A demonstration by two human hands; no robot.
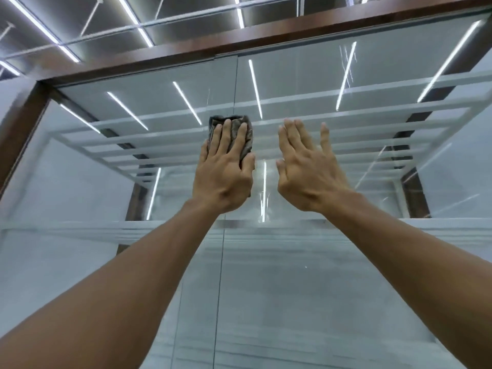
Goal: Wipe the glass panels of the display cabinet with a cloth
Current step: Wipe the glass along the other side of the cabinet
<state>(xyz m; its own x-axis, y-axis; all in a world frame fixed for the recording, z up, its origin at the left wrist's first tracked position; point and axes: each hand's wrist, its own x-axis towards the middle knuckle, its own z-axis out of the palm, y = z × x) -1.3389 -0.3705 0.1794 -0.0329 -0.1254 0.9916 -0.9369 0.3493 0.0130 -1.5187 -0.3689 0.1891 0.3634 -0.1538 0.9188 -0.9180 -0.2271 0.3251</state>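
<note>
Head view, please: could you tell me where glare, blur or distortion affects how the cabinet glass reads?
In the head view, ceiling lights reflect as bright streaks on the glass panel; smears catch light at upper right; the wide lens splays the wooden frame; the lower glass is hazy, while the left hand, the cloth and the right hand are sharp.

Two bare forearms fill the lower part of the frame: the left forearm [119, 288] comes in from the lower left corner and the right forearm [412, 262] from the lower right edge, both unsleeved up to the wrists. Near the middle of the frame, the left hand [223, 177] and right hand [306, 171] are also bare, their backs showing faint tendon ridges, creased knuckles and long fingers.
</note>
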